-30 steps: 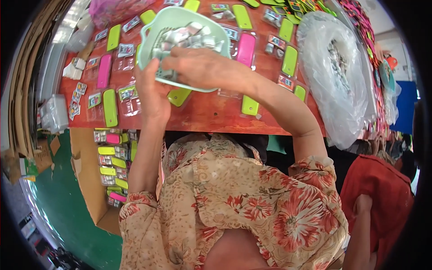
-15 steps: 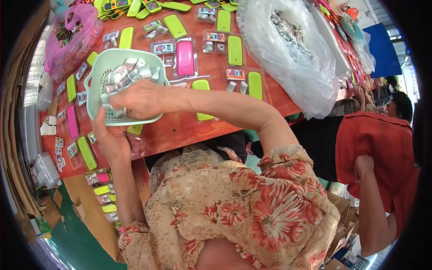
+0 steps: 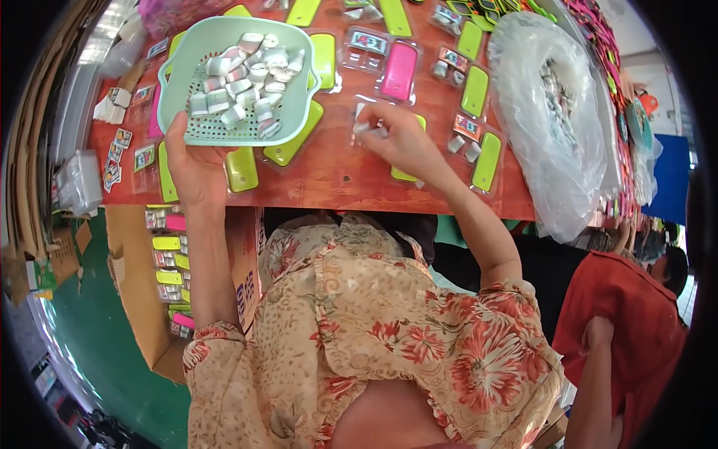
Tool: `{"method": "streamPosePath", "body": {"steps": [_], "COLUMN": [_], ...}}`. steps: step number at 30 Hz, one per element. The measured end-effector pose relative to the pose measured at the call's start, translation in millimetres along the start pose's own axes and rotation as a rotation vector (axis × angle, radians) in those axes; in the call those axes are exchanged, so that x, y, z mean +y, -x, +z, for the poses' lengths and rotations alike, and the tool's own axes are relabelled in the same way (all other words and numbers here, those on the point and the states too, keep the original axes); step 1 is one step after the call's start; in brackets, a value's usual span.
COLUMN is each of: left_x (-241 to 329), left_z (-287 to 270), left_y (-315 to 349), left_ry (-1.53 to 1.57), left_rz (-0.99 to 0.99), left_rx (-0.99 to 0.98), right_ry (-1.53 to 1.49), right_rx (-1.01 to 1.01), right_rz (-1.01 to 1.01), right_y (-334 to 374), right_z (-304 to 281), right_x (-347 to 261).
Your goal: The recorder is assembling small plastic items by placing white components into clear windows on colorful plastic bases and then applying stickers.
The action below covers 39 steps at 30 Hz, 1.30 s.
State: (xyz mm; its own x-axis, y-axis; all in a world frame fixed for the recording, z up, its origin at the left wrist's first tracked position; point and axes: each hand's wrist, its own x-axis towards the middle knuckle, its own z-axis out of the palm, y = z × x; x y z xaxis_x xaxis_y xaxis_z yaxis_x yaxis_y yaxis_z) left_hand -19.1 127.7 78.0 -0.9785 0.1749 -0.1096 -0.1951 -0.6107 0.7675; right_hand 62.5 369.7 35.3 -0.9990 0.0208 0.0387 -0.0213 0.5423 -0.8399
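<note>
A pale green basket [image 3: 191, 63] with holes in its floor holds many small whitish wrapped rolls [image 3: 241, 88]. My left hand [image 3: 196, 165] grips its near left rim, thumb over the edge and fingers underneath. To the right of it, my right hand [image 3: 404, 144] pinches small white rolls [image 3: 362, 123] over a clear plastic tray on the table. A green toy phone [image 3: 406, 172] lies partly under that hand. Just beyond is a tray with a pink toy phone [image 3: 399, 71] and a small picture card [image 3: 368, 42].
More trays with green toy phones [image 3: 486, 161] lie across the red table [image 3: 314, 187]. A big clear bag of rolls [image 3: 516, 112] stands at right. Below the table's left part is a cardboard box [image 3: 134, 299] of filled trays. A person in red [image 3: 621, 329] is at far right.
My right hand has come out of the basket and moved right, over a tray, with rolls in its fingers. The view has shifted; my left hand still holds the basket.
</note>
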Motion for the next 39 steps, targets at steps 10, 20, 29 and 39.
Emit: {"method": "streamPosePath", "body": {"steps": [10, 20, 29, 39], "left_x": [-2.3, -26.7, 6.8, 29.0], "left_z": [-9.3, -16.3, -22.8, -55.7], "left_y": [3.7, 10.2, 2.0, -2.4], "left_ry": [0.005, -0.153, -0.200, -0.179], "left_rz": [-0.024, 0.145, 0.239, 0.285], "left_rx": [0.132, 0.047, 0.179, 0.299], "right_ry": [0.381, 0.332, 0.667, 0.341], "right_rx": [0.019, 0.101, -0.245, -0.219], "right_rz": [-0.090, -0.465, -0.888, -0.689], "right_y": [13.7, -18.2, -103.5, -137.7], "right_z": [-1.9, 5.8, 95.9, 130.7], "right_x": [-18.9, -64.2, -89.4, -122.7]}}
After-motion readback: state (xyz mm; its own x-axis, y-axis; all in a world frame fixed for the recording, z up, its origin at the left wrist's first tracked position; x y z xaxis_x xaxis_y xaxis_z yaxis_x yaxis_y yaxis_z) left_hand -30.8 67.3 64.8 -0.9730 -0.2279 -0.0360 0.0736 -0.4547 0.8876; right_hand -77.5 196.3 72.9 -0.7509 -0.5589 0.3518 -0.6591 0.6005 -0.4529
